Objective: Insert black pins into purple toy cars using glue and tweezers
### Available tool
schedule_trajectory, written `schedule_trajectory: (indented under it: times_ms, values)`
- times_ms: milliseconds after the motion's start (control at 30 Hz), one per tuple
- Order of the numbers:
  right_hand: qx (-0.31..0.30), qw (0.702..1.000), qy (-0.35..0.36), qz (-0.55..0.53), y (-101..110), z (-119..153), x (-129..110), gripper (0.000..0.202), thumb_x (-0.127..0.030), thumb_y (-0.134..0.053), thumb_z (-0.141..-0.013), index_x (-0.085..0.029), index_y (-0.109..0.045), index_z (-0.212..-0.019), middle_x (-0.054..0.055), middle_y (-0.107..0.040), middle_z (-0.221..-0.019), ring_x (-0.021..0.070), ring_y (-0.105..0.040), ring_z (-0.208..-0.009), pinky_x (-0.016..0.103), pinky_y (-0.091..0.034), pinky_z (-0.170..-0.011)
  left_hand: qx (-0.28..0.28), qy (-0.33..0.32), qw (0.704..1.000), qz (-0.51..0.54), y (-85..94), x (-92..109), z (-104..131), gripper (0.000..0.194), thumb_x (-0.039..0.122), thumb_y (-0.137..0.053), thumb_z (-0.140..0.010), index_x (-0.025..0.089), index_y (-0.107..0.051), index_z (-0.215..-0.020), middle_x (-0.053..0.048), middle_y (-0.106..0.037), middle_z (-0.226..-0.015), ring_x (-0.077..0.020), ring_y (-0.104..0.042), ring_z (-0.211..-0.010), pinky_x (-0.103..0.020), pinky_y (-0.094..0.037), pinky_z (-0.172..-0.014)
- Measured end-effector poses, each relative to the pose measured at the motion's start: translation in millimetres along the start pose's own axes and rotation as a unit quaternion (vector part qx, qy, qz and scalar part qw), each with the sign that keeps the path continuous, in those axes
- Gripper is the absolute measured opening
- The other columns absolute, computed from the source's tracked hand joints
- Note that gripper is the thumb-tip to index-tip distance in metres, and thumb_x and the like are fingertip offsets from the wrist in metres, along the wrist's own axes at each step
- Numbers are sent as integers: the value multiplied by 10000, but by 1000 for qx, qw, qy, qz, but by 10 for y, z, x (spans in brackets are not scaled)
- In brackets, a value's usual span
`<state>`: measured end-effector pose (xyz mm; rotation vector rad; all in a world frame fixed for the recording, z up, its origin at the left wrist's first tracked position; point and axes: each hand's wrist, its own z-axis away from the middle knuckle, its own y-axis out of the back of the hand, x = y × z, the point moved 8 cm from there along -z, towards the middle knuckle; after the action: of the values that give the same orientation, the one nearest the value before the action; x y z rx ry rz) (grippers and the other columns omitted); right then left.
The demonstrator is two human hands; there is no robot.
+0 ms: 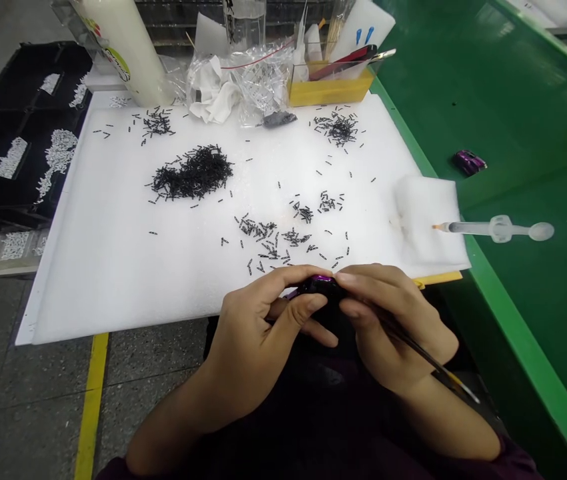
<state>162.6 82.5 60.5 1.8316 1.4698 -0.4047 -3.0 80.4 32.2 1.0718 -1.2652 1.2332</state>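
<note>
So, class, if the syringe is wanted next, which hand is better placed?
Right, probably: the right hand is nearer the syringe, though it also holds a thin tool. The left hand grips the glossy purple part and could likely steady it alone.

The single view looks out from the person's head, facing forward and steeply down over the white foam sheet (128, 253). The forearms enter from the bottom edge, nearest the lens; the yellow-based organizer box (331, 92) lies farther off, near the top. With one camera, no area is shared between views.
</note>
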Motion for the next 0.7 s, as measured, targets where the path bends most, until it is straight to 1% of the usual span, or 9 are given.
schedule_trajectory:
  times_ms: [100,167,367,400,467,533,567,633,700]
  values:
    - [14,1000,-1,-6,7,15,-13,572,-66,-769,-954,-278,-697,-1481,64,-822,-1184,200,-794,-978,311,-691,-780,7,-2,1000,-1,19,17,31,152,339,-767,-1045,293,-820,-1180,56,-844,-761,-194,-837,-625,-254,-718,-732]
    - [0,1000,2,22,-17,27,-36,565,-53,-762,-951,-289,-712,-1462,63,-819,-1194,203,-794,-988,316,-691,-778,12,-1,1000,-1,26,23,48,156,346,-769,-1042,282,-822,-1174,52,-824,-713,-203,-836,-618,-257,-720,-707]
    - [-4,1000,16,17,-49,72,-84,540,12,-738,-938,-249,-747,-1411,66,-808,-1193,185,-772,-1032,301,-669,-825,26,4,1000,12,13,-6,72,183,355,-775,-1035,251,-820,-1179,36,-818,-718,-202,-836,-621,-253,-713,-668]
    - [1,1000,-6,-3,-42,69,-53,522,-13,-744,-948,-274,-754,-1400,57,-813,-1179,188,-770,-1020,307,-666,-820,24,11,1000,12,8,-13,73,183,359,-775,-1036,252,-820,-1177,37,-824,-731,-195,-837,-627,-245,-708,-680]
    - [24,992,-92,-78,-11,59,74,527,-112,-781,-970,-362,-725,-1430,24,-826,-1129,166,-746,-866,296,-647,-733,14,36,999,16,-6,-38,76,177,370,-773,-1040,263,-822,-1173,47,-833,-743,-172,-838,-638,-211,-684,-682]
    - [44,962,-204,-175,-8,71,246,577,-246,-859,-944,-441,-680,-1456,-12,-830,-1073,119,-642,-669,252,-590,-612,-1,67,997,43,-31,-67,77,178,382,-771,-1043,276,-817,-1178,64,-823,-705,-154,-833,-631,-184,-658,-656]
    - [36,942,-255,-217,-42,84,316,601,-320,-909,-901,-449,-684,-1443,-18,-830,-1061,100,-588,-612,231,-560,-570,-10,78,995,67,-50,-77,76,179,385,-771,-1044,281,-813,-1183,72,-808,-672,-150,-830,-624,-179,-650,-649]
    - [-33,901,-337,-271,-177,126,392,589,-469,-964,-815,-407,-752,-1360,2,-833,-1075,96,-596,-619,225,-566,-580,-30,92,987,126,-109,-86,69,169,380,-774,-1043,282,-809,-1176,73,-803,-666,-147,-824,-610,-189,-657,-662]
    - [-114,861,-386,-312,-296,202,386,527,-579,-955,-782,-361,-826,-1244,25,-840,-1062,144,-705,-727,266,-626,-673,-61,102,976,183,-200,-94,62,143,368,-771,-1045,278,-814,-1148,53,-848,-789,-136,-815,-593,-212,-677,-693]
